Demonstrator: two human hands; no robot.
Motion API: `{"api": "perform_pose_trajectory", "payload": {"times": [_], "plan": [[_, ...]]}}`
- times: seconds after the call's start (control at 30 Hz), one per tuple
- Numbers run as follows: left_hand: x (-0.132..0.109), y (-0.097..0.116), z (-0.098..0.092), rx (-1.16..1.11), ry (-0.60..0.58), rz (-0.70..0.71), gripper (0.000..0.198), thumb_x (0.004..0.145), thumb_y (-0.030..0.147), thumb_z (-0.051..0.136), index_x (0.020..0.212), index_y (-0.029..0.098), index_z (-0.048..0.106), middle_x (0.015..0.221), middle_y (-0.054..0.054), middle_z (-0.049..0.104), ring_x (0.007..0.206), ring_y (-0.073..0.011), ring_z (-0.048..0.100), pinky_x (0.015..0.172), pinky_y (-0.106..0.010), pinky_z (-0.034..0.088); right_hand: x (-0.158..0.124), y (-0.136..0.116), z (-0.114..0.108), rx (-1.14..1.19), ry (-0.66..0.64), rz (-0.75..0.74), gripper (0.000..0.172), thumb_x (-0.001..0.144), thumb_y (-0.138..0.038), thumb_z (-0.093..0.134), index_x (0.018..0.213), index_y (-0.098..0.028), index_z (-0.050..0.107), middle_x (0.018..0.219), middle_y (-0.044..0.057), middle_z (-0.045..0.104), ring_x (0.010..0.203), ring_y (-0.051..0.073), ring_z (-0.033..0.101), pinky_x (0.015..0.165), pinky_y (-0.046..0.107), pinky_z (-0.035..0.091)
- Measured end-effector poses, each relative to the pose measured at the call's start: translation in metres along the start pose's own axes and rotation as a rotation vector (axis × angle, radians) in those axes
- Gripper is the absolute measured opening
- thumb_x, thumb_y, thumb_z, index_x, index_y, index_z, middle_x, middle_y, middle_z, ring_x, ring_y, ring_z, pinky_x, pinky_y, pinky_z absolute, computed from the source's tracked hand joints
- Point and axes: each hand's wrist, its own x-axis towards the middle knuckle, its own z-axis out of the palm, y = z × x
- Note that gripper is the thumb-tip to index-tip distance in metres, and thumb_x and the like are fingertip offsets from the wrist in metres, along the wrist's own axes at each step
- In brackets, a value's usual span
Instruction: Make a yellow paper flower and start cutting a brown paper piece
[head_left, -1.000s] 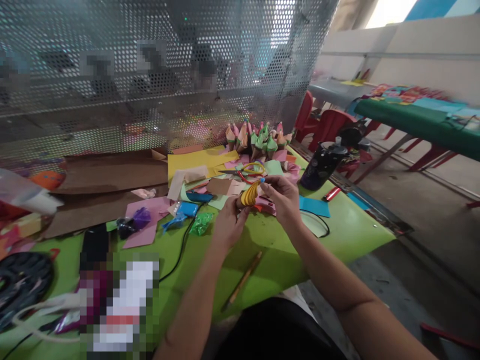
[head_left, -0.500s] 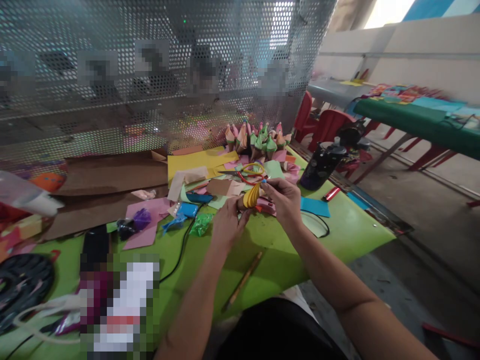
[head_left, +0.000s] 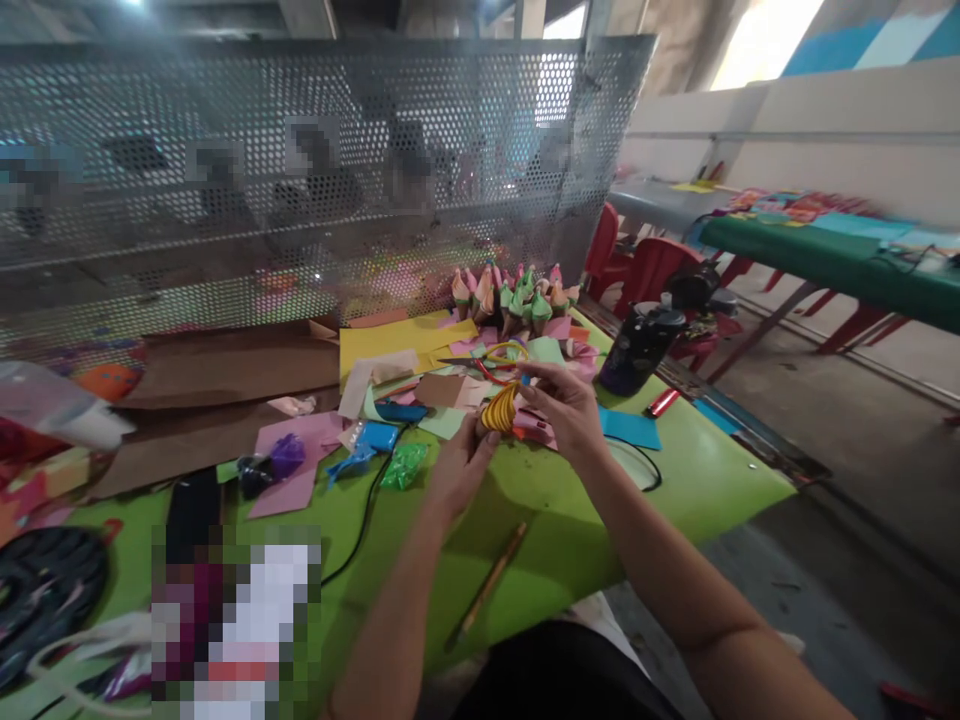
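Both my hands meet over the middle of the green table [head_left: 675,480]. My left hand [head_left: 459,462] pinches the lower end of a small yellow rolled paper piece [head_left: 499,408]. My right hand [head_left: 568,405] grips the upper side of the same piece with its fingertips. Just behind the hands lie scissors [head_left: 491,358] with yellow and red handles, on a litter of coloured paper sheets [head_left: 390,345]. A cluster of finished paper cones [head_left: 514,288] stands at the back of the table.
A perforated metal screen [head_left: 300,180] walls the far side. A dark bottle [head_left: 637,345] stands at the right, a red lighter [head_left: 663,402] beside it. A pencil [head_left: 487,580] lies near the front edge. A black cable [head_left: 360,520], foil scraps and brown card lie left. Red chairs and another table stand at the right.
The view has tipped upward a little, so the table sits lower in the picture. My hands keep the yellow piece between them, with only small finger movements.
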Motion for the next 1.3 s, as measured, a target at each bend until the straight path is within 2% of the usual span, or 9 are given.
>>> {"api": "perform_pose_trajectory", "payload": {"times": [0.1,0.27,0.33,0.5,0.67,0.77,0.87,1.03,1.3], "plan": [[0.0007,-0.0014,0.0004,-0.065,-0.05,0.009,0.044,0.096,0.058,0.047,0.117,0.022,0.059,0.113,-0.008,0.073,0.104,-0.0263,0.068,0.092,-0.039,0.051,0.0013,0.0015,-0.0004,-0.029,0.021,-0.023,0.024,0.068,-0.038,0.087,0.088,-0.025,0.081,0.086,0.001,0.071,0.066,0.012,0.054,0.059,0.026,0.046],[0.0013,-0.0003,0.0001,-0.109,-0.078,0.016,0.048,0.096,0.059,0.048,0.124,0.021,0.058,0.119,-0.008,0.073,0.111,-0.0268,0.066,0.098,-0.039,0.05,0.0016,0.0043,-0.0023,-0.074,0.051,-0.055,0.018,0.07,-0.038,0.086,0.08,-0.024,0.08,0.082,0.001,0.071,0.067,0.013,0.054,0.062,0.027,0.045],[0.0009,0.0007,-0.0003,-0.121,-0.077,0.009,0.048,0.095,0.059,0.047,0.123,0.022,0.059,0.119,-0.008,0.073,0.111,-0.0266,0.066,0.099,-0.039,0.05,0.0012,0.0047,-0.0025,-0.072,0.047,-0.043,0.021,0.07,-0.039,0.086,0.082,-0.023,0.08,0.082,0.001,0.07,0.065,0.012,0.053,0.061,0.027,0.044],[-0.0001,0.0017,-0.0016,-0.111,-0.061,-0.041,0.048,0.095,0.063,0.045,0.115,0.021,0.058,0.107,-0.006,0.072,0.1,-0.0241,0.064,0.093,-0.037,0.049,-0.0001,0.0026,-0.0005,-0.018,-0.02,0.048,0.048,0.065,-0.045,0.089,0.107,-0.024,0.079,0.083,0.0,0.07,0.059,0.011,0.048,0.055,0.025,0.043],[-0.0001,0.0011,-0.0015,-0.114,-0.055,-0.021,0.043,0.096,0.061,0.045,0.109,0.022,0.056,0.101,-0.004,0.071,0.095,-0.0223,0.063,0.088,-0.034,0.048,-0.0005,0.0025,0.0002,-0.004,0.023,0.049,0.037,0.07,-0.048,0.086,0.096,-0.024,0.08,0.07,-0.002,0.064,0.057,0.011,0.047,0.051,0.024,0.04],[-0.0007,0.0014,-0.0011,-0.071,-0.034,-0.006,0.041,0.096,0.061,0.045,0.105,0.023,0.056,0.096,-0.003,0.069,0.089,-0.0219,0.063,0.082,-0.033,0.048,-0.0003,0.0046,0.0009,-0.012,0.058,0.06,0.036,0.068,-0.053,0.087,0.086,-0.023,0.078,0.063,-0.003,0.061,0.054,0.011,0.047,0.049,0.024,0.038],[-0.0013,0.0007,0.0002,-0.021,-0.013,0.001,0.04,0.096,0.059,0.047,0.109,0.023,0.058,0.095,-0.003,0.069,0.088,-0.0228,0.064,0.08,-0.034,0.049,-0.0006,0.0064,0.0016,-0.007,0.105,0.048,0.039,0.064,-0.055,0.089,0.078,-0.021,0.075,0.067,-0.001,0.064,0.058,0.012,0.052,0.053,0.025,0.044],[0.0001,-0.0024,0.0036,0.114,0.038,0.028,0.04,0.099,0.052,0.049,0.124,0.023,0.059,0.109,-0.008,0.072,0.1,-0.0261,0.067,0.089,-0.038,0.051,-0.0015,0.0079,0.0002,-0.029,0.101,0.06,0.037,0.067,-0.054,0.086,0.081,-0.022,0.076,0.066,-0.002,0.064,0.057,0.012,0.051,0.051,0.024,0.042],[0.0022,-0.0002,0.0031,0.368,0.069,0.079,0.042,0.099,0.051,0.053,0.13,0.022,0.057,0.12,-0.013,0.07,0.11,-0.0305,0.068,0.093,-0.041,0.051,-0.0008,0.0054,0.0013,-0.019,0.143,0.084,0.032,0.064,-0.05,0.087,0.075,-0.022,0.076,0.062,-0.002,0.064,0.054,0.011,0.05,0.048,0.024,0.04]]}}
